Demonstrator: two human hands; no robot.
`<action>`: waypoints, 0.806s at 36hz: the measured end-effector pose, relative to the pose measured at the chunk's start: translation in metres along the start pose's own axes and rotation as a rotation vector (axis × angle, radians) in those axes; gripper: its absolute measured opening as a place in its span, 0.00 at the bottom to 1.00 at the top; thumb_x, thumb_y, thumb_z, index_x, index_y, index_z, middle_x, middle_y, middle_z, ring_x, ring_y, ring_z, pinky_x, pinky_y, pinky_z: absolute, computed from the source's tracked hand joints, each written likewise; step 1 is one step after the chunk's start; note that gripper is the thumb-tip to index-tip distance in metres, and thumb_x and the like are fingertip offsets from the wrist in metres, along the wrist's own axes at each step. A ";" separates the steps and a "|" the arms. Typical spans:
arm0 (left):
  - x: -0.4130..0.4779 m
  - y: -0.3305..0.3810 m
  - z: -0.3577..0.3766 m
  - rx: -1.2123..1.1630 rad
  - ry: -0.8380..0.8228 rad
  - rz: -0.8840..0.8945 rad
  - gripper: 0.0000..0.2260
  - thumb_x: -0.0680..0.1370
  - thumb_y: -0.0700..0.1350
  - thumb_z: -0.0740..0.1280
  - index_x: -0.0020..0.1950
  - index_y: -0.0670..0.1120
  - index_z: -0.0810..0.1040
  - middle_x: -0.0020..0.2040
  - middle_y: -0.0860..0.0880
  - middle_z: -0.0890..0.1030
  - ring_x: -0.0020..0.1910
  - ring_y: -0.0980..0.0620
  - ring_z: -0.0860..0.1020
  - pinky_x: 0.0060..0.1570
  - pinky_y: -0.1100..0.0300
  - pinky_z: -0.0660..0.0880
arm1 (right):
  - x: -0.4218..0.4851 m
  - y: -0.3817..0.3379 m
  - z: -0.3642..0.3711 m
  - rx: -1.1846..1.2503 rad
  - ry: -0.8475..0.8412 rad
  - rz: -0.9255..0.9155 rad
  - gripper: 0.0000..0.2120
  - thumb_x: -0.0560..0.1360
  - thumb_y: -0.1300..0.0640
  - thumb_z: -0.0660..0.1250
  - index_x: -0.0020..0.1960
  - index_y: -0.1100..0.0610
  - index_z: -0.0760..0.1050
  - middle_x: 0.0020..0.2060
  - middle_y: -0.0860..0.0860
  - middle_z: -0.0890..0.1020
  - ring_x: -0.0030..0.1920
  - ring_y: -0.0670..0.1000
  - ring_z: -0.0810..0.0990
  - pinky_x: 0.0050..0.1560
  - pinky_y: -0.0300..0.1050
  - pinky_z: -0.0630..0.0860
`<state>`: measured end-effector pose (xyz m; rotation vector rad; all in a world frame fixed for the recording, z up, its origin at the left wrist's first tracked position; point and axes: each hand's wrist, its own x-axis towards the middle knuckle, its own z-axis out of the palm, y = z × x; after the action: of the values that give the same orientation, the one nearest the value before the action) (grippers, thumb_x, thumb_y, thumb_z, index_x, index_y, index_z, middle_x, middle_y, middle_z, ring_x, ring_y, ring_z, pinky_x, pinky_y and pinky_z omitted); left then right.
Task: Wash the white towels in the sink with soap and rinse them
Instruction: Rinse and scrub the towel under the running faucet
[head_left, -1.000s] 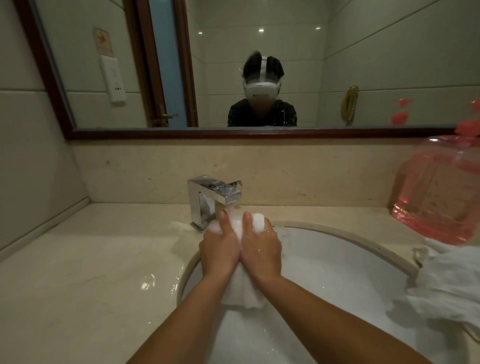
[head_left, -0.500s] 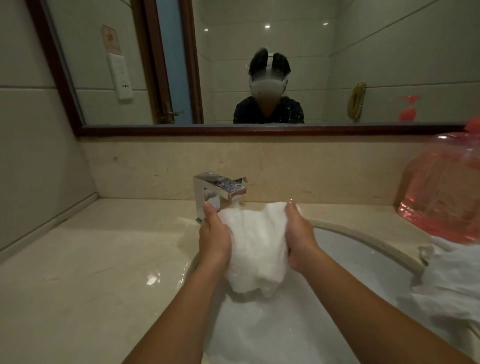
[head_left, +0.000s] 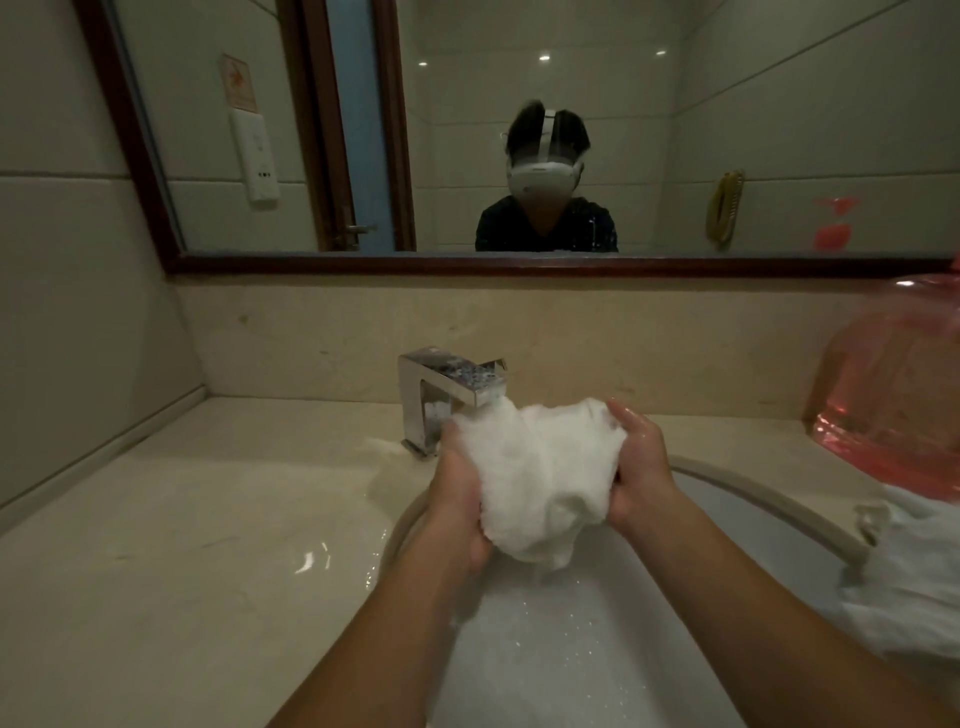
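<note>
A bunched white towel (head_left: 540, 478) hangs between both hands over the white sink (head_left: 769, 514), right under the spout of the chrome faucet (head_left: 447, 387), where water runs onto it. My left hand (head_left: 460, 488) grips its left side. On the other side, my right hand (head_left: 641, 475) holds the cloth with curled, wet fingers. Drops fall from the towel into the foamy basin. Another white towel (head_left: 909, 566) lies heaped on the sink's right rim.
A big pink soap jug (head_left: 893, 395) stands on the counter at the right. The beige counter (head_left: 182, 545) stretches left of the sink, wet near the faucet. A mirror (head_left: 519, 130) spans the wall behind, with a tiled wall at the left.
My hands were pressed together squeezing the towel. They have since moved apart and spread the cloth wider under the faucet's stream.
</note>
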<state>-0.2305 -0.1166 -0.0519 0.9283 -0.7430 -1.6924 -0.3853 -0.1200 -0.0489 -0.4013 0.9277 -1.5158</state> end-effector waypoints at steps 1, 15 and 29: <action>0.004 -0.001 -0.001 -0.027 0.036 -0.004 0.29 0.81 0.65 0.60 0.66 0.42 0.80 0.65 0.42 0.82 0.65 0.40 0.81 0.67 0.41 0.78 | -0.001 0.003 0.003 -0.004 -0.024 0.004 0.21 0.84 0.46 0.60 0.53 0.63 0.83 0.48 0.63 0.87 0.52 0.64 0.84 0.61 0.58 0.77; 0.010 0.010 -0.027 -0.084 0.056 -0.010 0.39 0.77 0.73 0.64 0.68 0.41 0.82 0.57 0.38 0.87 0.48 0.41 0.88 0.42 0.53 0.83 | 0.002 -0.003 -0.008 -0.063 0.088 -0.025 0.27 0.85 0.37 0.58 0.67 0.59 0.78 0.56 0.61 0.86 0.57 0.63 0.83 0.49 0.55 0.77; -0.001 -0.003 -0.008 0.435 0.328 0.236 0.27 0.85 0.65 0.56 0.46 0.45 0.82 0.45 0.45 0.86 0.51 0.43 0.83 0.49 0.53 0.77 | -0.007 0.049 0.020 -0.642 0.008 -0.276 0.26 0.82 0.32 0.59 0.66 0.49 0.80 0.55 0.51 0.88 0.57 0.54 0.86 0.65 0.60 0.80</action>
<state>-0.2250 -0.1152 -0.0579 1.3237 -0.9712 -1.1527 -0.3371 -0.1161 -0.0713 -1.0177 1.4056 -1.4335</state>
